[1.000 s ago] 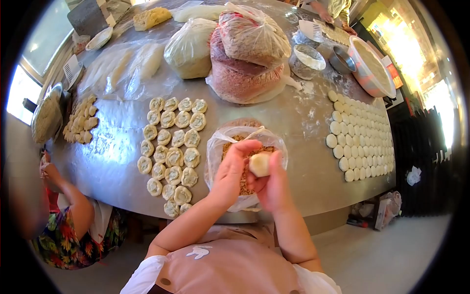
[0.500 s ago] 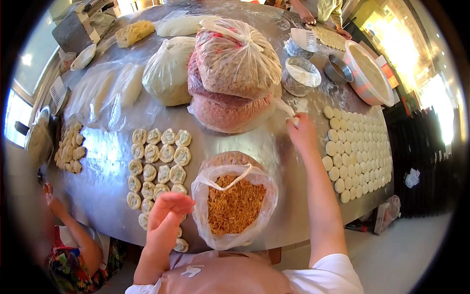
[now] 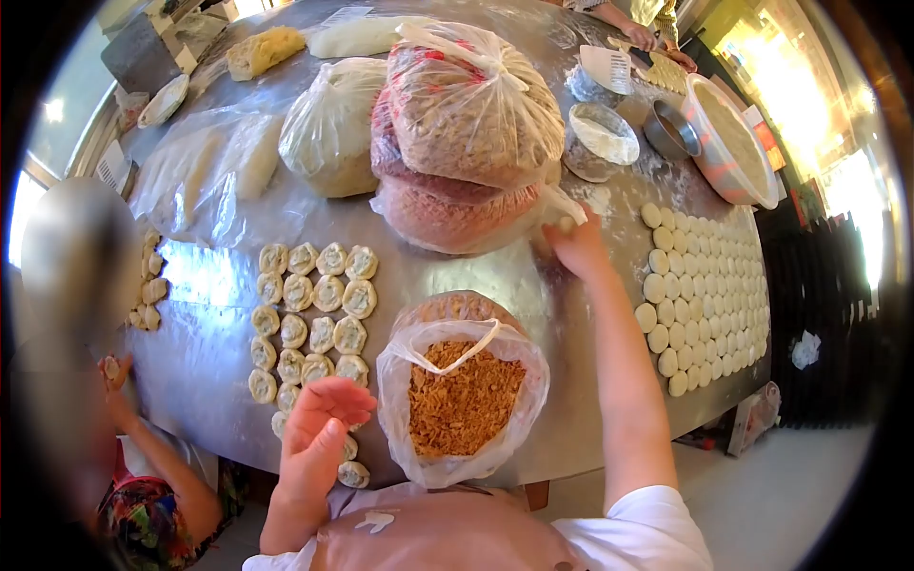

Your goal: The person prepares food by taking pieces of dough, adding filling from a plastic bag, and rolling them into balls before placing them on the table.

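Note:
My right hand is closed at the twisted end of a clear plastic bag of pinkish filling, the lowest in a stack. Part of its grip is hidden, and a small pale spot shows by the fingers. My left hand is held up, fingers curved and thumb apart, with nothing in it. It overlaps the near end of several rows of filled dough rounds. Between my arms stands an open plastic bag of brown crumbly filling, its rim folded outward.
Flat dough discs lie in rows at right. Behind them are a floury container, a metal bowl and a large tub. Plastic-covered dough lies at left. A co-worker's hand holds a small piece; another person's hands work at the far edge.
The view has shifted slightly. My right hand has turned at the bag's end, fingers now pointing more to the left. My left hand's fingers curve more. The co-worker at left has moved a little.

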### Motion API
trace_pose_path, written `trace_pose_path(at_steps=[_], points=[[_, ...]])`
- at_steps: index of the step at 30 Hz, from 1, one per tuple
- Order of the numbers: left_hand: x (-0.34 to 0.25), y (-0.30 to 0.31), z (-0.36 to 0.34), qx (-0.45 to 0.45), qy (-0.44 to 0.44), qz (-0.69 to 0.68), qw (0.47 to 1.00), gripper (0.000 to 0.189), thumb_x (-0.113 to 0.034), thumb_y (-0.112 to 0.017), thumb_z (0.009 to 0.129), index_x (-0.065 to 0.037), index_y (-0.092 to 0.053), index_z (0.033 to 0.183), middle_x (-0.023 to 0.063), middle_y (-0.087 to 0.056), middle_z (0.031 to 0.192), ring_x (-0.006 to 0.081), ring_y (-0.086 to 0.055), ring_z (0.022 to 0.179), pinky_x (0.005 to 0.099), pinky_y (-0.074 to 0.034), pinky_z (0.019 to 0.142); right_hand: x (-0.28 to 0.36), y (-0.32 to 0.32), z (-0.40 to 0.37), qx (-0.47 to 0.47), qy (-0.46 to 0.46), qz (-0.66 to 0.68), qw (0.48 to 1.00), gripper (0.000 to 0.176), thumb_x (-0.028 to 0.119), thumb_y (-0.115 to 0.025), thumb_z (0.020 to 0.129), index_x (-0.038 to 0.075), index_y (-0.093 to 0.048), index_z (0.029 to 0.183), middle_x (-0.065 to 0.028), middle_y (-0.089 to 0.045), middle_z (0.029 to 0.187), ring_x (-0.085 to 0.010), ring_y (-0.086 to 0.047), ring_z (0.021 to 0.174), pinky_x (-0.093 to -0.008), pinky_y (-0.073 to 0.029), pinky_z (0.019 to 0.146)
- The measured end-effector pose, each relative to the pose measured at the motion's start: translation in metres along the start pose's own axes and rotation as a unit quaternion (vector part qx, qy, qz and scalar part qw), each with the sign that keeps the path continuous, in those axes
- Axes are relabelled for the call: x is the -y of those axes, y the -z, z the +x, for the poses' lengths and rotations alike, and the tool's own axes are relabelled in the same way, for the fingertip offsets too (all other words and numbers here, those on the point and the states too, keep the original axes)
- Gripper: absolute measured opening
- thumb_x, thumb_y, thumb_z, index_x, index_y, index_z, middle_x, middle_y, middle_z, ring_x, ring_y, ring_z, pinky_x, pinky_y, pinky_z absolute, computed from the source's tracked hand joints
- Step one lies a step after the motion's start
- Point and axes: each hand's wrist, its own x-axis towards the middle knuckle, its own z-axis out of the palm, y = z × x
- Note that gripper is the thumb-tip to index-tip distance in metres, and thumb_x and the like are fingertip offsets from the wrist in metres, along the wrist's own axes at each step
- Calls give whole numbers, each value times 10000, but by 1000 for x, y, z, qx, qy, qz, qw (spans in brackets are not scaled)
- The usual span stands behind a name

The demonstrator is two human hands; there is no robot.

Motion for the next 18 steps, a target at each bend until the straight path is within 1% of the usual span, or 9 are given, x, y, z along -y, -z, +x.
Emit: trace_pose_path(at_steps=[3,5,7,8,9,11,12,15,18], points=[[-7,25,-14,-51,-54,26,997,440,-278,-626,918,-21,-490,1248,83,-602,1132,182,-590,1034,307,-433,899,2,30,-25,-49,-155,201,966,728,319,-707,831,37,-366,1408,-232,-454,1352,-271,-650,874,-380,-534,756],[-7,52,-23,-116,-91,69,987,400,-221,-610,931,-14,-488,1251,71,-591,1137,157,-573,1033,295,-431,892,7,52,-59,-43,-222,309,924,708,324,-686,862,42,-344,1414,-197,-502,1286,-174,-630,773,-295,-517,664],[2,83,-30,-235,-110,186,948,369,-162,-602,933,-5,-495,1249,59,-579,1142,140,-548,1047,294,-427,887,6,67,-95,-1,-257,341,904,567,305,-661,895,37,-441,1343,-162,-553,1199,-121,-592,687,-232,-482,606],[15,109,-33,-258,-139,218,931,369,-136,-620,911,-10,-515,1242,64,-573,1149,156,-531,1067,310,-425,890,4,73,-112,8,-240,322,916,475,285,-649,907,32,-496,1278,-134,-581,1151,-114,-583,678,-231,-476,602],[22,115,-39,-298,-128,302,896,373,-132,-629,901,-15,-522,1238,67,-573,1145,166,-533,1067,316,-424,892,10,78,-127,18,-223,304,926,388,266,-638,920,27,-552,1213,-105,-610,1103,-106,-574,670,-230,-470,599],[26,127,-51,-375,-96,462,798,382,-125,-647,880,-24,-536,1231,74,-573,1138,185,-535,1065,328,-423,894,42,94,-158,-16,-176,297,938,243,233,-618,940,30,-615,1074,-41,-639,977,-74,-536,647,-218,-447,585],[32,130,-57,-384,-107,492,774,407,-121,-672,854,-31,-542,1229,91,-573,1139,212,-537,1065,345,-427,898,59,101,-169,-35,-153,304,940,204,212,-615,944,40,-617,1055,-19,-632,931,-64,-525,644,-214,-438,579],[52,141,-75,-378,-114,536,746,473,-105,-676,830,15,-506,1255,178,-556,1142,307,-540,1060,378,-443,922,103,105,-199,-20,-44,313,948,113,158,-610,950,63,-625,1009,21,-611,851,-36,-505,654,-200,-418,566],[62,139,-90,-373,-112,535,750,519,-148,-677,839,38,-472,1278,215,-514,1196,354,-509,1104,397,-424,961,157,93,-218,151,62,175,971,175,128,-660,891,22,-620,1024,-57,-633,929,-112,-558,671,-238,-478,606]])
